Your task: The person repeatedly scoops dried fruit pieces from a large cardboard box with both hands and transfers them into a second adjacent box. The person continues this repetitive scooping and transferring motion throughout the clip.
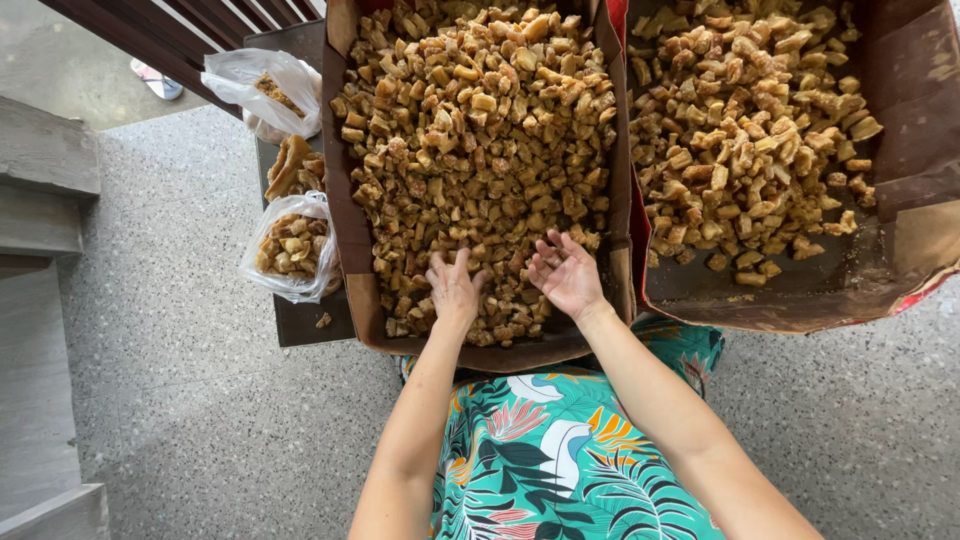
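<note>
On the far left are grey steps (40,200), and the speckled floor (190,400) runs beside them. At the top, a shoe (157,82) peeks out past dark slats (150,30).

Next comes a small dark surface (300,320). Three things sit on it. A clear bag (265,90) with a few snacks inside is at the back, with its top open. A loose pile of bigger brown pieces (290,165) lies in the middle. A second bag (290,245), fuller, sits at the front, just beside the left box.

The left box (350,230) is brown card, and it is full of small golden fried chunks (480,130). The chunks fill it almost edge to edge.

Both hands are at the near end of this box. The left hand (453,290) lies palm down on the chunks, with fingers spread. It is flat and open, and it grips nothing. The right hand (567,275) is just beside it, palm turned up and a bit cupped. Its fingers are loose and open. It touches the chunks, but I cannot tell if any lie in the palm. Nothing blocks either hand.

Below the hands is a lap in a green dress (560,450) with leaves on it.

On the right is a second box (900,100), touching the first. Its chunks (740,130) sit at the back and left, and the bare dark bottom shows at the front.
</note>
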